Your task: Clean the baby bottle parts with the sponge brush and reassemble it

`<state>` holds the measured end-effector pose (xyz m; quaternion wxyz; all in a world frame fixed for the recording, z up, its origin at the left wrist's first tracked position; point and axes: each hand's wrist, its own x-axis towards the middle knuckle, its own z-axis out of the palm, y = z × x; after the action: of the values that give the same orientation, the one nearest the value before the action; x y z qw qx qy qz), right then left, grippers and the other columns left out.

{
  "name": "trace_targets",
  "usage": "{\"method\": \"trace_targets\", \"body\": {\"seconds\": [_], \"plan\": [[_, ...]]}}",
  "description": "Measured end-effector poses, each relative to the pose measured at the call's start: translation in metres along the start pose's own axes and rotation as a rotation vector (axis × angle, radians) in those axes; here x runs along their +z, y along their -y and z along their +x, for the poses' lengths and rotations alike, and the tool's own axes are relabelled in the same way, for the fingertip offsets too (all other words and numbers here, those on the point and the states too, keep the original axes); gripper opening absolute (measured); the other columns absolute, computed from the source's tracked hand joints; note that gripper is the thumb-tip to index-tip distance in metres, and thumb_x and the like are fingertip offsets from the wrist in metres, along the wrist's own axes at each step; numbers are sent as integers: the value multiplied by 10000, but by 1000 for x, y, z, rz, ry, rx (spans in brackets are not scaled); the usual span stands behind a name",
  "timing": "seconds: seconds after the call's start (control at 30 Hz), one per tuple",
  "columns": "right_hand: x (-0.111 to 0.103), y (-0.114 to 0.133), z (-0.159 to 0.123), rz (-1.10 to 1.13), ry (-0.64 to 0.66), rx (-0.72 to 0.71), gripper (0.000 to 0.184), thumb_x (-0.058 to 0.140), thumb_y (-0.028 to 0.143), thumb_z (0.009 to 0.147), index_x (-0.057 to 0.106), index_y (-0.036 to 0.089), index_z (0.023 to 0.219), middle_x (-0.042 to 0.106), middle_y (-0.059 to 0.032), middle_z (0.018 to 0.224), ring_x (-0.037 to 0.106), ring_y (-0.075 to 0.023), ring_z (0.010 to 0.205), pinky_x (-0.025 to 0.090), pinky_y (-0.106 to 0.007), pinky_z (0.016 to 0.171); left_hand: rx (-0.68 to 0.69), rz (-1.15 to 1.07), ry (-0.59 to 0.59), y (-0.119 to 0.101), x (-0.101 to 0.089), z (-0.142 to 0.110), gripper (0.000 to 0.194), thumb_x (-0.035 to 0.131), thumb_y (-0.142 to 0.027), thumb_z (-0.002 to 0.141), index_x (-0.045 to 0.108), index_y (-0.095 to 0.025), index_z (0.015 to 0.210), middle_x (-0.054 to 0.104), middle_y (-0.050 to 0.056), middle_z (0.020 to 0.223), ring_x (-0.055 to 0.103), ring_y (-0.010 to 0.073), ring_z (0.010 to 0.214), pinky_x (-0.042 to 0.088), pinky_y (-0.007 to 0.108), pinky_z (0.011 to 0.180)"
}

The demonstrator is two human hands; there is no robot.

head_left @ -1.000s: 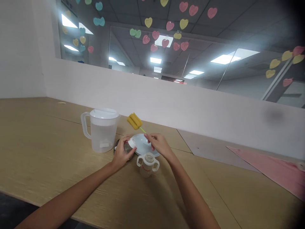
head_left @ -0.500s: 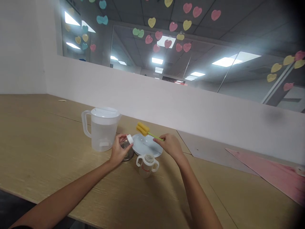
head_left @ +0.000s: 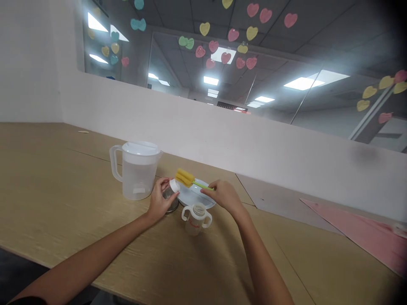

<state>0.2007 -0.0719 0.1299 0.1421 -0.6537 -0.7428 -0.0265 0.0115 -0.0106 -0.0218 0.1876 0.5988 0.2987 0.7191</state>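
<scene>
My left hand [head_left: 160, 201] is closed around a small clear bottle [head_left: 171, 189] with a white neck, tilted toward the right. My right hand [head_left: 224, 196] pinches the green handle of a yellow sponge brush [head_left: 185, 178], whose sponge head sits right at the bottle's mouth. Both are held over a white plate [head_left: 194, 197] on the wooden table [head_left: 63, 195]. A small two-handled cup [head_left: 196, 217] stands just in front of the plate, between my hands.
A clear plastic jug [head_left: 137, 169] with a white lid stands left of my left hand. A dark round object lies under the bottle, partly hidden. A pink sheet [head_left: 365, 231] lies at the far right. A low white wall runs along the table's back.
My right hand lifted the sponge brush off the plate and swung its yellow head down and left to the bottle's mouth. My left hand raised and tilted the bottle.
</scene>
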Motion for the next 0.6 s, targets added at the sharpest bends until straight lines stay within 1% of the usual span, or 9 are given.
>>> {"method": "trace_targets", "body": {"seconds": [0.07, 0.1, 0.2, 0.27, 0.33, 0.43, 0.53, 0.6], "plan": [[0, 2, 0, -128, -45, 66, 247, 607, 387, 763, 677, 153, 723, 579, -37, 613, 475, -120, 548, 234, -243, 488, 31, -1, 8, -3, 0, 0, 518, 641, -329, 757, 378, -200, 1185, 499, 123, 1207, 539, 215, 1119, 472, 383, 944], [0, 3, -1, -152, -37, 61, 238, 606, 380, 765, 678, 157, 724, 582, -37, 613, 476, -120, 546, 231, -244, 486, 48, 14, 8, -5, -1, 0, 502, 623, -328, 773, 386, -200, 1197, 484, 126, 1224, 523, 218, 1136, 468, 380, 946], [-4, 7, -5, -95, 34, -35, 290, 562, 414, 787, 671, 165, 684, 551, -19, 556, 437, -108, 503, 207, -245, 467, 80, 96, 17, -8, -4, 1, 442, 585, -327, 803, 437, -204, 1201, 460, 122, 1240, 485, 225, 1162, 463, 374, 938], [-10, 10, -10, -52, 31, -59, 291, 556, 407, 783, 667, 162, 671, 533, -12, 545, 405, -101, 490, 200, -244, 465, 73, 136, 13, -6, -6, 4, 414, 569, -325, 813, 457, -203, 1192, 475, 116, 1224, 484, 224, 1152, 457, 371, 933], [-18, 11, -16, -2, 17, -59, 279, 561, 401, 773, 666, 161, 677, 524, -6, 561, 384, -96, 494, 206, -238, 469, 30, 154, 6, -1, -8, 7, 418, 559, -322, 815, 447, -199, 1198, 502, 109, 1197, 504, 218, 1120, 449, 371, 929], [-29, 9, -22, 76, 1, -59, 326, 539, 446, 777, 649, 162, 662, 473, 7, 552, 346, -90, 494, 206, -229, 465, -69, 206, 28, 9, -12, 11, 440, 578, -317, 785, 441, -190, 1183, 551, 94, 1124, 546, 208, 1043, 449, 368, 902], [-35, 5, -25, 69, -91, -24, 386, 508, 481, 786, 587, 167, 575, 378, 19, 508, 289, -92, 490, 182, -237, 463, -143, 324, 61, 15, -17, 13, 426, 617, -307, 718, 468, -179, 1097, 583, 68, 1017, 568, 204, 957, 454, 363, 866], [-36, 2, -24, 68, -136, -8, 405, 501, 487, 787, 531, 177, 528, 331, 26, 495, 263, -96, 495, 174, -243, 466, -157, 405, 84, 15, -21, 13, 394, 593, -296, 707, 466, -172, 1058, 581, 59, 979, 566, 202, 920, 454, 361, 846]]}}
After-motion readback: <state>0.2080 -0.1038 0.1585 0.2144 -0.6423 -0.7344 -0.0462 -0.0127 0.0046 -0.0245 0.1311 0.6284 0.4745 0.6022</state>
